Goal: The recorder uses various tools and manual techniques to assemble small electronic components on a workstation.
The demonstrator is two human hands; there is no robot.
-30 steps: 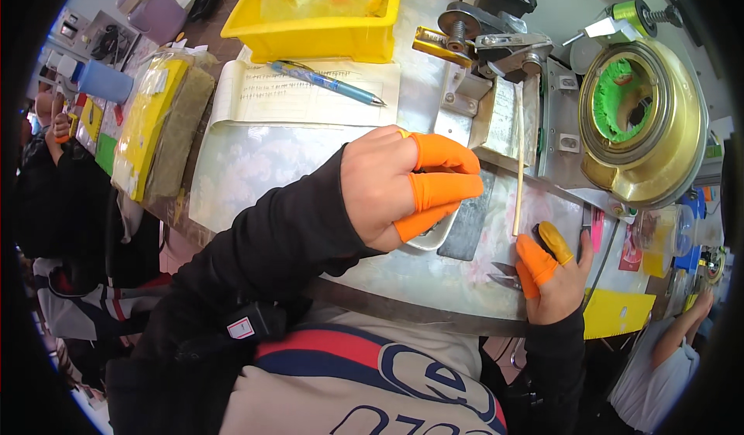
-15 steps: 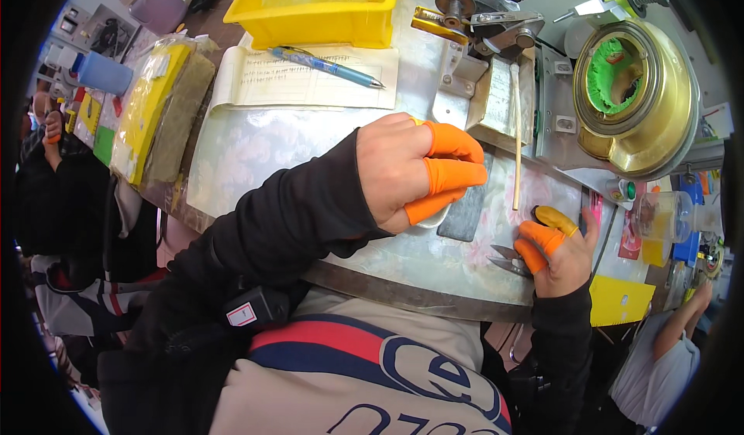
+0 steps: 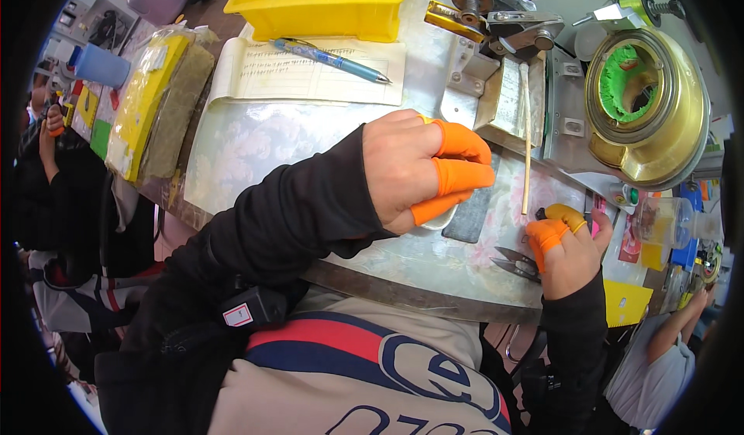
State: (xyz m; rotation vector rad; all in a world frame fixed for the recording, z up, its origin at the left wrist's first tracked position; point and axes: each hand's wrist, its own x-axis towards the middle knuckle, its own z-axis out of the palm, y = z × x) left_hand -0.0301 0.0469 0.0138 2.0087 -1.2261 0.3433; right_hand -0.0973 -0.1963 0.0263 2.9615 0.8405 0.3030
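My left hand [image 3: 434, 168], in orange finger cots with a bit of yellow showing, is closed with its fingers curled down. Whatever it may hold is hidden beneath. Below it peeks the rim of a small white dish [image 3: 443, 220], beside a dark grey flat slab [image 3: 467, 214]. My right hand [image 3: 570, 245], in orange and yellow cots, has its fingers bent together. A small dark bit shows at the yellow fingertip, too small to name. Small dark snips [image 3: 515, 263] lie on the table just left of that hand. A thin wooden stick [image 3: 527, 140] with a pale tip lies beyond it.
A metal clamp device with a tray [image 3: 502, 106] and a brass bowl-shaped fixture [image 3: 659, 140] lined with green stand at far right. An open notebook [image 3: 310, 86] bears a blue pen [image 3: 333, 61]. Behind is a yellow bin [image 3: 325, 17]. Other people sit at both sides.
The view has shifted slightly, so most bench items appear a little further right. My right hand has drawn slightly right, away from the snips. My left hand keeps its curled pose.
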